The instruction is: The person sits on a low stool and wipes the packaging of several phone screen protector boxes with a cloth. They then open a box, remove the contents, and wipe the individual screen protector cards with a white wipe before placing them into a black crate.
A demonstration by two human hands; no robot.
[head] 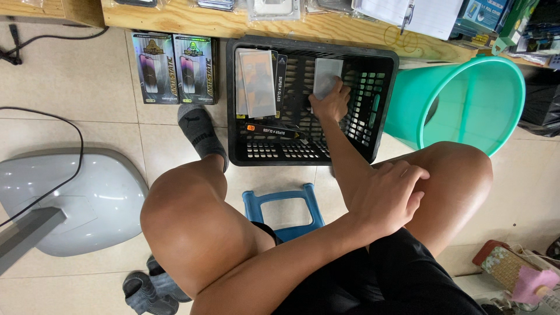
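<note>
The left hand (388, 195) rests loosely curled on the right knee (455, 181); the right hand (331, 102) grips a grey packet (325, 76) in the black crate's (385, 105) far right corner.

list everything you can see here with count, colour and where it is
crate: 1, black plastic, on floor below the shelf edge
flat packets: a stack, grey, crate's left side
flat packet: 1, grey, in the crate under the hand
slim boxes: about 2, black, crate floor
bucket: 1, green, tilted, right of the crate
boxed packs: 2, dark, on floor left of the crate
stool: 1, blue, between the knees
fan base: 1, grey, floor at left
cable: 1, black, over the fan base
shelf: 1, wood, top edge
sock: 1, grey, on one foot
right hand: grip on the flat packet
left hand: resting on the knee
</note>
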